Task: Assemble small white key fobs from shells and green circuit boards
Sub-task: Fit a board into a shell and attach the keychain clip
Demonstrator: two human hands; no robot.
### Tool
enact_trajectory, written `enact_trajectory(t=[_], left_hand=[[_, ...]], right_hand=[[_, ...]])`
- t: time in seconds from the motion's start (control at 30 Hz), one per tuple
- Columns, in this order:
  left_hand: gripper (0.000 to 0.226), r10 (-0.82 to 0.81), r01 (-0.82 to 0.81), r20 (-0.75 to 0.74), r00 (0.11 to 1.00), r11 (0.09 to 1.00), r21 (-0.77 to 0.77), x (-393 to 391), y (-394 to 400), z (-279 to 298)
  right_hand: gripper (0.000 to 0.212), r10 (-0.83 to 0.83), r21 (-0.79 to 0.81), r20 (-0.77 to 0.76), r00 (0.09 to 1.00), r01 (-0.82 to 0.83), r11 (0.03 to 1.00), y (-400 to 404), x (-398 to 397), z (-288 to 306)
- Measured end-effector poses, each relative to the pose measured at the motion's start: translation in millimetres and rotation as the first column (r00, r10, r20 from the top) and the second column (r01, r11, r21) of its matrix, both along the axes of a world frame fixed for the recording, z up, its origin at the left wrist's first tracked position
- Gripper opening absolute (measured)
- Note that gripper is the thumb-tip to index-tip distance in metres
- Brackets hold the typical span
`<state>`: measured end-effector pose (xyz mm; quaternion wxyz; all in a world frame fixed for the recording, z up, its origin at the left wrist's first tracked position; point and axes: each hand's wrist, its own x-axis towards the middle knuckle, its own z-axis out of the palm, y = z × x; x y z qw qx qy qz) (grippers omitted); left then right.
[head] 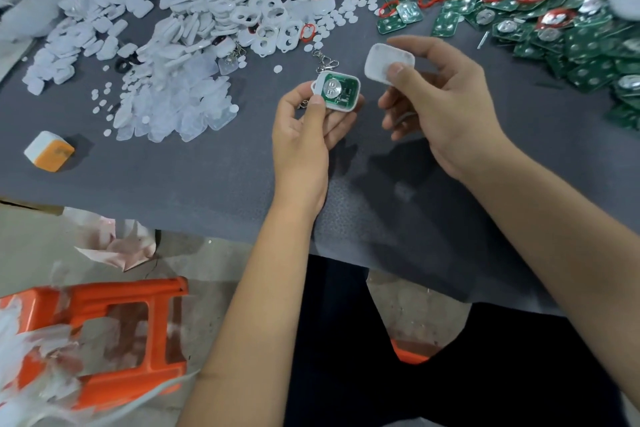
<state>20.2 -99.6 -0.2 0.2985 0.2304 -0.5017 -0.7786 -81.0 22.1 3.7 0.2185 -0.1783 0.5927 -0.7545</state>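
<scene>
counter (173,177): grey, shell pile (194,3) far left, board pile (571,35) far right | right hand (446,107): fingers pinch cover (384,62) | left hand (304,135): fingers pinch shell (341,92) with board (339,88) inside, above counter middle

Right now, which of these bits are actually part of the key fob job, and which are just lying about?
In the job:
left hand holding half shell with green board
right hand pinching white cover
shell heap
green boards

Lying about:
orange-and-white block
orange stool
</scene>
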Motion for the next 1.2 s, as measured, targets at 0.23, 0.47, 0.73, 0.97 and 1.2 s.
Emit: enact_trajectory(t=[0.23,0.47,0.73,0.97,1.2], left_hand=[[0.012,0.009,-0.009,-0.005,1.0,1.0,-0.011,-1,0,-1],[0.014,0.001,-0.001,-0.013,1.0,1.0,-0.006,-1,0,-2],[0.013,0.006,-0.005,0.03,1.0,1.0,-0.025,-1,-1,-2],[0.025,-0.009,0.017,0.075,0.997,0.994,-0.105,-2,1,-3],[0.035,-0.04,0.056,0.102,0.994,0.984,-0.169,0,-1,-6]], right_hand=[[0.031,0.065,-0.03,-0.061,0.996,-0.067,0.997,1,2,2],[0.025,0.119,0.048,-0.092,0.989,-0.115,0.992,1,2,-1],[0.016,0.051,0.071,-0.125,0.991,-0.043,0.997,5,-1,2],[0.009,-0.035,0.117,-0.179,0.983,0.057,0.992,9,-8,1],[0.009,-0.054,0.164,-0.234,0.971,0.094,0.982,8,-10,3]])
